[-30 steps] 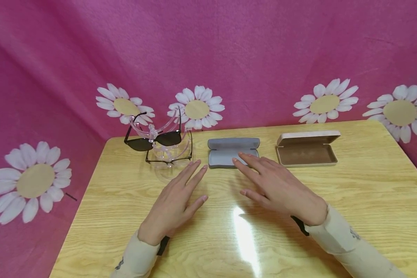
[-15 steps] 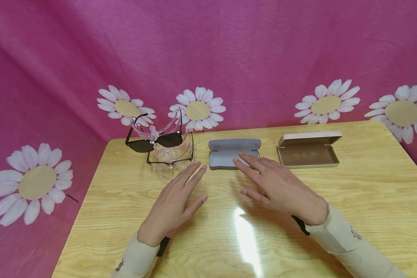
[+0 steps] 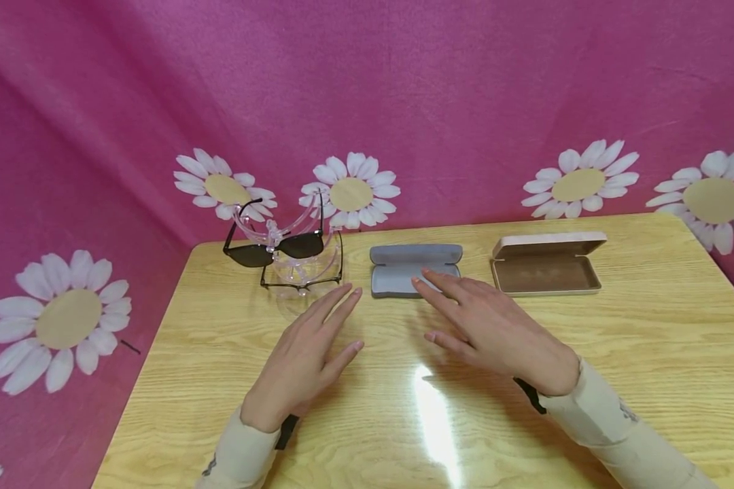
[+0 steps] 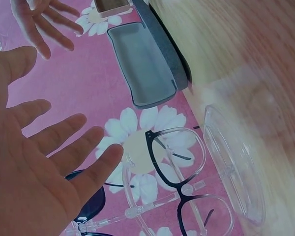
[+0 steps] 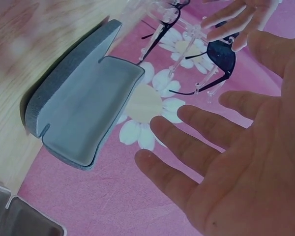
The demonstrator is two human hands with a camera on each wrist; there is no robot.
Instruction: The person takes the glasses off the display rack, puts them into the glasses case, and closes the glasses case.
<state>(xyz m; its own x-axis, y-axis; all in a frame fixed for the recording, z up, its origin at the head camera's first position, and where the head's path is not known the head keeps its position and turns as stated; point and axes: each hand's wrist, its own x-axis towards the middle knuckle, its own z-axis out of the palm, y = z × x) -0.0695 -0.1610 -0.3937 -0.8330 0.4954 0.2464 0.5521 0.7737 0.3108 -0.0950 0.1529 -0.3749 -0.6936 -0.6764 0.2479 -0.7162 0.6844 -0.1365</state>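
My left hand (image 3: 306,356) is held over the table with fingers spread and nothing in them, just in front of a clear plastic glasses stand (image 3: 275,234). Dark sunglasses (image 3: 249,255) sit on the stand's upper tier, and black-rimmed eyeglasses (image 4: 179,185) on the tier below. My right hand (image 3: 492,326), likewise empty with fingers extended, overlaps the near right corner of a grey glasses case (image 3: 391,280) in the head view. That case is open, its pale lining (image 5: 96,108) bare. To its right stands a second case (image 3: 544,275), brown inside with a light shell, its lid also raised.
All of it stands on a wood-grain table (image 3: 373,428) that reflects a bright streak of light. Behind the table's back edge hangs a pink cloth (image 3: 440,102) with large white daisies, which also runs down the left side.
Both hands keep the same pose. The whole scene has shifted very slightly rightward in the head view; the stand, glasses and cases keep their places on the table.
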